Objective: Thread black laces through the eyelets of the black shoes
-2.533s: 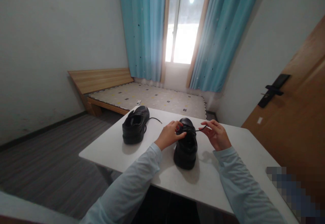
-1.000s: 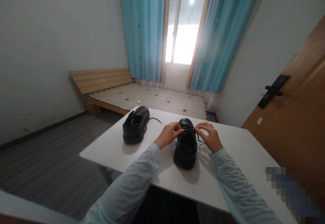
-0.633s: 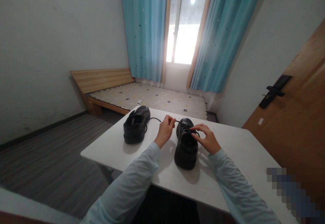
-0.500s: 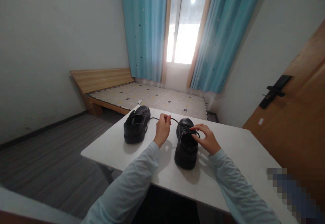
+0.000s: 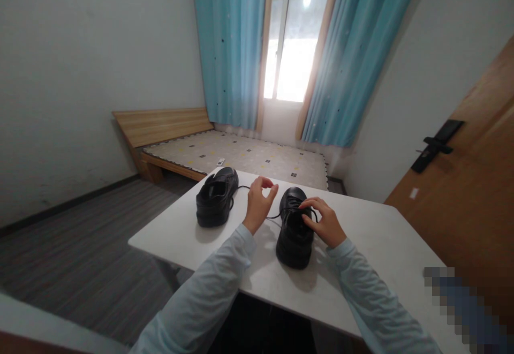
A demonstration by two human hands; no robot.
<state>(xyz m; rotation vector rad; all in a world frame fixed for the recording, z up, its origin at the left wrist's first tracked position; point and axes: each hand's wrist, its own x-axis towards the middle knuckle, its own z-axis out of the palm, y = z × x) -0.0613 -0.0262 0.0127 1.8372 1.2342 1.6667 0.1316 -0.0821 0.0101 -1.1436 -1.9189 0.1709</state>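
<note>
your left hand [image 5: 258,204] has let go the lace [image 5: 273,216] and hangs open; your right hand [image 5: 324,224] stays pinching laces on the near shoe [image 5: 295,231].

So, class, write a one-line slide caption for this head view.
Right hand rests on a black shoe while left hand hovers by its lace; second shoe nearby.

Head camera looks forward-down; table [image 5: 373,247] close (single view)
</note>
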